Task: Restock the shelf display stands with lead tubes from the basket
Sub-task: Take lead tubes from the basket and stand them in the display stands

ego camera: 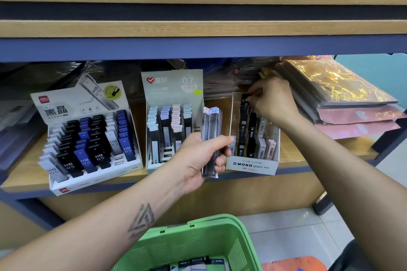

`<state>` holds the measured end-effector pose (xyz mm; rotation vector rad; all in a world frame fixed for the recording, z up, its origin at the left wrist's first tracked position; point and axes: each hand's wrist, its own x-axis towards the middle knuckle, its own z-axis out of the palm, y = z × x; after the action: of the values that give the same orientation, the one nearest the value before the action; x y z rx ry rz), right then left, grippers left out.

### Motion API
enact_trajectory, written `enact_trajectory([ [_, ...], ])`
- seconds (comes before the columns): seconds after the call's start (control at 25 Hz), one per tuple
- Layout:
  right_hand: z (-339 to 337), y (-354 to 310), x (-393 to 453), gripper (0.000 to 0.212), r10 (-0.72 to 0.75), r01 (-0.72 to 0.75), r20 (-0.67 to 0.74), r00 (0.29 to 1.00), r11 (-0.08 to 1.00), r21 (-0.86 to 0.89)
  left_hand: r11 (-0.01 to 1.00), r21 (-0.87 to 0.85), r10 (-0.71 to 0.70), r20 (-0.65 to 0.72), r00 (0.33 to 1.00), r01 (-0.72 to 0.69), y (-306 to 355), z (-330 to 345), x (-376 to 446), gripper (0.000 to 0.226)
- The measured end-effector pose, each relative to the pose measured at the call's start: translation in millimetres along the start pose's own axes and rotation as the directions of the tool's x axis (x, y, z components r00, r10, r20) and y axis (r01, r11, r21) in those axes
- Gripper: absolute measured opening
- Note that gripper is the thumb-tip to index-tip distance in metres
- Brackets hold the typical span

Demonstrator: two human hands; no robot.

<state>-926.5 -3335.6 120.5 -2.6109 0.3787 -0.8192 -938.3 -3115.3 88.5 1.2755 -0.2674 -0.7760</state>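
Head view, the only view. Three stands sit in a row on the wooden shelf (293,149): Deli stand (88,138) at left, 0.7 stand (174,121) in the middle, Mono stand (253,138) at right.

Left hand (198,160) grips a small bundle of tubes (211,141) upright, thumb across the front, fingers curled behind. It hangs in front of the gap between the 0.7 and Mono stands. Judged: a ready supply held close to the stand being filled, so the other hand need not go down to the basket each time.

Right hand (273,101) is over the back of the Mono stand, fingertips pinching a dark tube (245,97) at its top end. Tube stands near upright at the rear row. Judged: held by the cap so it drops straight into its slot between neighbours; whether it is seated cannot be told.

Green basket (198,244) sits below the shelf edge, under the forearms. A few more tubes show at its bottom.

Glossy packets (339,94) lie stacked just right of the Mono stand.
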Motion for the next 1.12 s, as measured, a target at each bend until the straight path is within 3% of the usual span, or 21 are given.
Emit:
enact_trajectory([
  [0.2,-27.7,-4.0,2.0,0.018,-0.035,0.033,-0.075,0.997,0.999,-0.021,1.0,0.02,-0.007,-0.014,1.0,0.007,-1.3,-2.2,-0.8,0.011],
  [0.44,-14.2,0.7,-6.2,0.02,0.019,-0.018,-0.049,0.999,0.999,0.027,1.0,0.014,-0.02,-0.016,1.0,0.02,-4.4,-1.4,-4.0,0.01],
  [0.68,11.4,0.1,-2.2,0.021,0.062,-0.063,-0.011,0.998,0.997,-0.053,1.0,0.015,-0.027,-0.018,0.999,0.027,-3.4,-3.9,-1.9,0.01],
  [0.88,16.7,2.3,-1.7,0.016,0.071,-0.081,-0.071,0.995,0.987,-0.141,0.999,0.023,-0.024,-0.015,1.0,0.025,-3.6,-3.7,-0.1,0.01],
  [1.12,2.7,-2.1,-14.8,0.032,0.035,-0.04,-0.04,0.999,0.991,-0.128,0.995,-0.053,-0.075,0.069,0.995,0.079,-2.1,-2.8,-5.3,0.004],
])
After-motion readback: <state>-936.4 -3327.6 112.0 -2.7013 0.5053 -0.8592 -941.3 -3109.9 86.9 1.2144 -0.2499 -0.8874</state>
